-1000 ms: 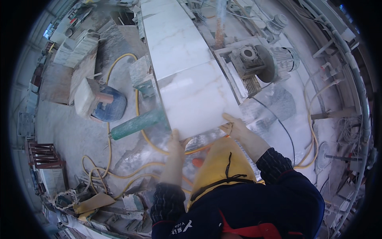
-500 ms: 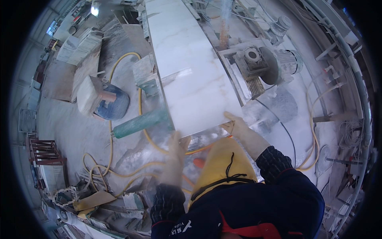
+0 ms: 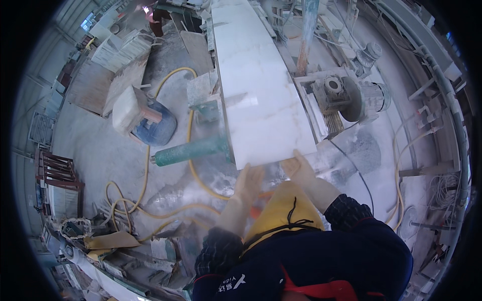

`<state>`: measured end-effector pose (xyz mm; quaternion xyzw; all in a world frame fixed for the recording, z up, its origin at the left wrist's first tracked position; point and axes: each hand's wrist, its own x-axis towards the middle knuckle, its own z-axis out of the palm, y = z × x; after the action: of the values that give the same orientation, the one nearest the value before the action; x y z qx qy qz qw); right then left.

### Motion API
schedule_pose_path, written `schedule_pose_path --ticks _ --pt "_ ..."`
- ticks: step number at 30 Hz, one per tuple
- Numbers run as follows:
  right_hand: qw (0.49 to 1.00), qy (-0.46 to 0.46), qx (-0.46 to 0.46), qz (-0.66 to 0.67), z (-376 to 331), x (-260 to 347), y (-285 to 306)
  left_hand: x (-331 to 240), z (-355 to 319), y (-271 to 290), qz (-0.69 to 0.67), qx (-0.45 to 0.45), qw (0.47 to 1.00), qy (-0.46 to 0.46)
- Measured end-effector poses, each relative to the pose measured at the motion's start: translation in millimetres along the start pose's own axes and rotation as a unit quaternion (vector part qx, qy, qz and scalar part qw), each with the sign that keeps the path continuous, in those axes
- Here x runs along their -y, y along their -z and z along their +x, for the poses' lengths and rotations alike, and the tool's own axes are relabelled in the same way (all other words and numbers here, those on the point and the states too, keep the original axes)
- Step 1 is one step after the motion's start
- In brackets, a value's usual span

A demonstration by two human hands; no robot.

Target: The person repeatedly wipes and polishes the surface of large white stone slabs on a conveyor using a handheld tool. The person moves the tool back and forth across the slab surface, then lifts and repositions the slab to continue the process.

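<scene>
A long white stone slab (image 3: 266,110) with faint veins and a glossy top stretches away from me on a machine bed. At its near edge are both hands, in pale gloves. My left hand (image 3: 248,181) touches the left part of that edge, palm turned up and fingers stretched out. Farther right, my right hand (image 3: 299,169) has its thumb at the slab's edge and its other fingers extended at or under it. The fingertips are partly hidden, and neither hand is wrapped round the slab. A yellow apron (image 3: 283,213) hangs below my hands.
Left of the slab a green cylinder (image 3: 191,151) juts out. A yellow hose (image 3: 193,165) winds over the dusty floor. A blue drum (image 3: 163,125) stands farther left. A motor (image 3: 366,98) sits right of the slab, and a black cable (image 3: 354,158) runs below it.
The view has shifted, so the slab and machine appear farther right. My left hand has turned palm up and moved right along the edge. A person has come into view at the far left.
</scene>
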<state>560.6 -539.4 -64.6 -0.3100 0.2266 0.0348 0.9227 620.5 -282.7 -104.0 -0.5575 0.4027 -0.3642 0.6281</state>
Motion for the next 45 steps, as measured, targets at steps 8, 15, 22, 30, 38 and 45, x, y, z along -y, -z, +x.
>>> schedule_pose_path --ticks 8,15,22,30,38,45 --pt "0.969 -0.05 0.209 -0.118 16.3 -47.1 -17.4 44.4 -7.2 -17.7 0.482 -0.211 0.831 -0.179" --pt "0.984 -0.034 0.126 -0.121 12.5 -31.1 -52.6 71.4 -163.7 -22.5 0.788 -0.14 0.237 -0.55" --pt "0.965 0.063 0.17 -0.188 39.1 -47.3 -28.2 64.3 -483.9 101.0 0.43 -0.19 0.02 -0.882" --pt "0.994 -0.084 -0.063 0.027 21.1 -21.7 -90.0 44.9 -518.9 228.6 0.188 -0.56 -0.325 -0.739" --pt "0.979 -0.048 -0.065 -0.186 22.7 -15.9 -107.2 37.0 -507.6 257.4 0.168 -0.577 -0.318 -0.733" --pt "0.974 -0.031 -0.026 -0.223 55.0 -25.9 -67.2 35.5 -505.9 273.1 0.157 -0.584 -0.317 -0.731"
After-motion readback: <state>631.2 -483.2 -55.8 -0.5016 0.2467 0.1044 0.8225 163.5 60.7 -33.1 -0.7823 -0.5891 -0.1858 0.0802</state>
